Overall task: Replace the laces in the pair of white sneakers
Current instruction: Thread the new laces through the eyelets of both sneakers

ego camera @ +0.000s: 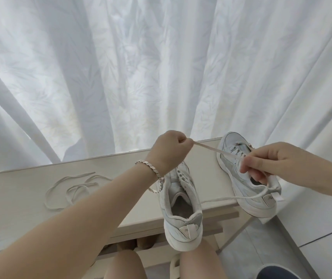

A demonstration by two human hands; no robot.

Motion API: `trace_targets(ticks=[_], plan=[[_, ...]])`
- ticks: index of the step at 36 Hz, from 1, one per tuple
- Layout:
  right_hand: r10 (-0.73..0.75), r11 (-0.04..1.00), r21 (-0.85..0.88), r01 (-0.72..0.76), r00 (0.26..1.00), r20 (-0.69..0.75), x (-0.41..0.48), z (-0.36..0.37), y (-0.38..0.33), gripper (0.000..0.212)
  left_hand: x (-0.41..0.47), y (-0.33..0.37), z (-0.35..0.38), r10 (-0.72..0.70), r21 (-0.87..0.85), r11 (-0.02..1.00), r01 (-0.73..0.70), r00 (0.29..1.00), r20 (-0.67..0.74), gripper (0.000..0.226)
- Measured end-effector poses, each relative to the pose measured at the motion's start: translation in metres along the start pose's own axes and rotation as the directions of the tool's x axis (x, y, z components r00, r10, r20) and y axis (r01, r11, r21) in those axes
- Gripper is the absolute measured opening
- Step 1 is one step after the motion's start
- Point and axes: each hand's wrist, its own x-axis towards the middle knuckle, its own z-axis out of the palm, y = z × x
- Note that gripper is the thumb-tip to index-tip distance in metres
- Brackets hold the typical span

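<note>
Your table [20, 208] carries both sneakers: near sneaker [181, 218] at the front edge with its heel overhanging toward you, right sneaker [247, 200] beside it at the right edge. Loose lace [74, 187] lies on the left part. Held lace [213, 149] spans left hand [170, 147] to right hand [270, 164] above them. Curtain [161, 67] hangs behind.

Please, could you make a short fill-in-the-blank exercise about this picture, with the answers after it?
1. The left hand and the right hand pull one ____ tight between them.
2. The left wrist wears a ____.
3. The loose laces lie on the table, to the ____ of the sneakers.
4. Behind the table hangs a white ____.

Missing words: lace; bracelet; left; curtain.
</note>
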Motion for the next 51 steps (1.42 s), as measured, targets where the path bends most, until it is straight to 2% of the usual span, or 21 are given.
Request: trace_targets(ticks=[4, 8, 10, 12, 14, 16, 18, 20, 22, 24, 27, 33, 37, 40, 43, 47, 49, 51], plan=[[0.079, 0.993, 0.077, -0.089, 0.989, 0.126, -0.001, -0.006, 0.002, 0.025, 0.016, -0.026, 0.001, -0.121, 0.254, 0.959, 0.129, 0.992, -0.047, 0.041], [0.143, 0.99, -0.037, -0.138, 0.964, 0.224, -0.001, -0.009, 0.004, 0.023, 0.017, -0.036, 0.005, -0.156, 0.442, 0.878, 0.183, 0.983, -0.097, 0.032], [0.147, 0.989, -0.05, -0.139, 0.962, 0.228, 0.0, -0.006, 0.003, 0.031, 0.014, -0.033, 0.005, -0.152, 0.46, 0.867, 0.19, 0.981, -0.12, 0.03], [0.126, 0.992, -0.01, -0.127, 0.971, 0.203, 0.004, -0.001, 0.006, 0.051, 0.008, -0.028, 0.005, -0.134, 0.44, 0.882, 0.167, 0.985, -0.106, 0.035], [0.121, 0.983, 0.129, -0.134, 0.987, 0.109, 0.01, 0.005, 0.009, 0.06, 0.0, -0.02, 0.006, -0.078, 0.419, 0.9, 0.12, 0.99, -0.116, 0.043], [0.146, 0.923, 0.358, -0.141, 0.989, 0.015, 0.017, 0.013, 0.008, 0.047, -0.012, -0.009, 0.007, 0.038, 0.343, 0.939, 0.026, 0.984, -0.177, 0.036], [0.174, 0.821, 0.557, -0.123, 0.984, -0.039, 0.022, 0.022, 0.005, 0.031, -0.025, 0.003, 0.008, 0.11, 0.152, 0.985, -0.085, 0.979, -0.169, 0.018], [0.191, 0.716, 0.69, -0.101, 0.98, -0.055, 0.027, 0.029, 0.003, 0.026, -0.036, 0.017, 0.01, 0.075, -0.089, 0.993, -0.075, 0.997, -0.003, 0.02], [0.218, 0.662, 0.744, -0.094, 0.973, -0.071, 0.031, 0.035, 0.0, 0.024, -0.044, 0.024, 0.013, 0.054, -0.161, 0.987, -0.025, 0.982, 0.179, 0.024], [0.225, 0.706, 0.702, -0.092, 0.969, -0.099, 0.033, 0.04, -0.001, 0.026, -0.046, 0.025, 0.017, 0.047, -0.177, 0.984, 0.0, 0.965, 0.259, 0.027], [0.19, 0.813, 0.58, -0.055, 0.966, -0.176, 0.032, 0.046, -0.003, 0.029, -0.047, 0.025, 0.018, 0.05, -0.244, 0.97, 0.016, 0.964, 0.26, 0.025], [0.141, 0.815, 0.58, 0.009, 0.967, -0.214, 0.032, 0.055, -0.007, 0.029, -0.052, 0.03, 0.02, 0.077, -0.361, 0.932, 0.015, 0.968, 0.239, 0.011], [0.168, 0.829, 0.558, 0.035, 0.936, -0.308, 0.031, 0.052, -0.009, 0.031, -0.051, 0.025, 0.023, 0.054, -0.347, 0.937, 0.032, 0.97, 0.236, 0.023], [0.144, 0.873, 0.486, -0.047, 0.976, -0.164, 0.026, 0.05, -0.008, 0.038, -0.047, 0.022, 0.021, -0.023, -0.468, 0.879, 0.086, 0.99, 0.139, 0.021], [0.083, 0.93, 0.359, -0.074, 0.997, -0.009, 0.019, 0.055, -0.004, 0.035, -0.044, 0.021, 0.015, -0.051, -0.532, 0.843, 0.083, 0.996, 0.076, 0.02], [0.066, 0.949, 0.309, -0.063, 0.998, 0.001, 0.018, 0.059, 0.001, 0.044, -0.043, 0.022, 0.014, -0.058, -0.496, 0.863, 0.095, 0.994, 0.09, 0.022], [0.071, 0.93, 0.361, -0.065, 0.997, -0.004, 0.019, 0.061, 0.001, 0.032, -0.043, 0.021, 0.014, -0.058, -0.461, 0.881, 0.108, 0.991, 0.121, 0.029], [0.093, 0.88, 0.471, -0.053, 0.994, -0.062, 0.021, 0.059, 0.0, 0.021, -0.043, 0.017, 0.015, -0.053, -0.304, 0.948, 0.09, 0.991, 0.126, 0.042]])
